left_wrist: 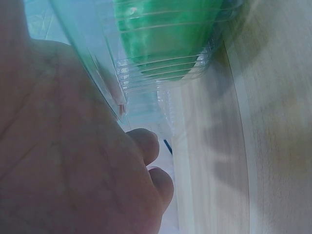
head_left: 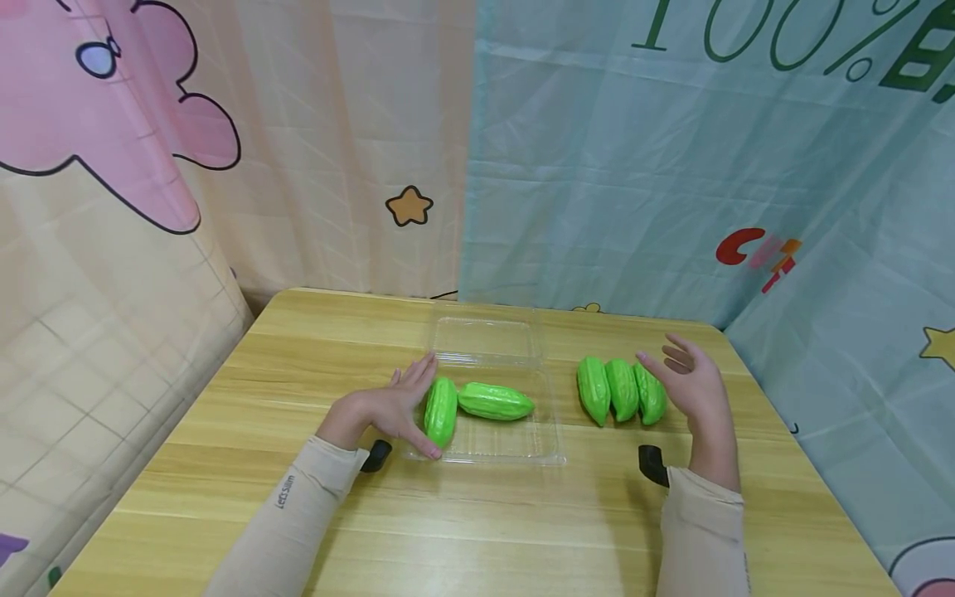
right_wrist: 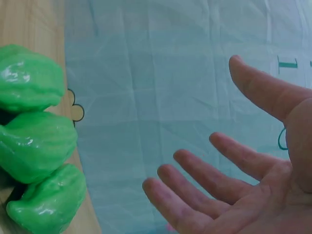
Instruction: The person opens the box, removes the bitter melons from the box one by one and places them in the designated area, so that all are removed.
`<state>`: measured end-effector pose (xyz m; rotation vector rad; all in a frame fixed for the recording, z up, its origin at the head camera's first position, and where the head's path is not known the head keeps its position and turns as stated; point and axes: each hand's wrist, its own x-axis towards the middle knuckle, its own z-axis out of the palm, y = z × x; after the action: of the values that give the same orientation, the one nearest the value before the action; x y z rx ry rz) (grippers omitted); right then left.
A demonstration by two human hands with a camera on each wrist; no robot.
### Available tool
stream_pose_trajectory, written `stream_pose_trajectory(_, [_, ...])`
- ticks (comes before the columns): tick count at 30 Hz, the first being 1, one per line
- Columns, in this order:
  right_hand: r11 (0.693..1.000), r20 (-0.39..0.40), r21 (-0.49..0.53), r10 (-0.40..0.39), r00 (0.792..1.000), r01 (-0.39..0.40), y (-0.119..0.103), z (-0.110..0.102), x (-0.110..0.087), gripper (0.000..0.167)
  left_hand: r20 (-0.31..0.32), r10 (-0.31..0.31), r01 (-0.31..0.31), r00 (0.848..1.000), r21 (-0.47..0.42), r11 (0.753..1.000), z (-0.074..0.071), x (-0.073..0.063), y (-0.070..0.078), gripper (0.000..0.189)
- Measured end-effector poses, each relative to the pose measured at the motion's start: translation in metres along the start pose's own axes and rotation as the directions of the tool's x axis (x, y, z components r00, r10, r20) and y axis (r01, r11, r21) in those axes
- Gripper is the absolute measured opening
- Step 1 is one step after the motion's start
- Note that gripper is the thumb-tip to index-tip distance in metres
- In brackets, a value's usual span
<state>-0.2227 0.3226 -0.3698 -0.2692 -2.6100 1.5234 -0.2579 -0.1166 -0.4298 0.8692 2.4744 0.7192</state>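
A clear plastic clamshell box (head_left: 515, 458) lies with its lid (head_left: 485, 338) folded back. Inside it are two bright green bitter melons: one upright along the left wall (head_left: 441, 412), the other sideways (head_left: 496, 401) beside it. My left hand (head_left: 397, 406) spreads along the box's left rim, thumb at the near corner and fingers toward the hinge; the left wrist view shows its palm close against the plastic wall (left_wrist: 105, 73). My right hand (head_left: 695, 383) hovers with fingers spread, holding nothing, beside a row of three more bitter melons (head_left: 622, 390). These also show in the right wrist view (right_wrist: 36, 146).
The light wooden table (head_left: 477, 531) carries the box and the row of melons. Its far edge runs close behind the lid. Printed curtains (head_left: 597, 166) hang behind and at both sides. A black strap piece (head_left: 653, 466) sticks out at each wrist.
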Motion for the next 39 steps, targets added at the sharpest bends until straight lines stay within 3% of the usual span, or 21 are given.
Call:
stream_pose_trajectory(14, [0.993, 0.144, 0.038, -0.118, 0.982, 0.114, -0.013, 0.008, -0.007, 0.085, 0.001, -0.002, 0.002, 1.000, -0.001, 1.000, 0.001, 0.000, 0.000, 0.150])
stream_pose_trajectory(24, [0.971, 0.263, -0.041, -0.216, 0.940, 0.234, -0.018, 0.025, -0.006, 0.075, -0.001, -0.007, 0.007, 1.000, -0.013, 1.000, 0.001, 0.000, 0.000, 0.150])
stream_pose_trajectory(29, [0.965, 0.297, -0.035, -0.240, 0.924, 0.262, -0.019, 0.033, -0.004, 0.073, 0.001, -0.009, 0.009, 1.000, -0.011, 1.000, 0.001, 0.000, -0.001, 0.151])
stream_pose_trajectory(35, [0.950, 0.359, 0.017, -0.296, 0.885, 0.311, -0.024, 0.043, -0.005, 0.069, -0.003, -0.005, 0.005, 1.000, -0.003, 1.000, 0.001, 0.001, -0.001, 0.151])
stream_pose_trajectory(39, [0.951, 0.382, 0.027, -0.294, 0.876, 0.308, -0.025, 0.051, -0.005, 0.067, -0.003, -0.008, 0.008, 1.000, -0.001, 1.000, 0.001, 0.001, -0.001, 0.151])
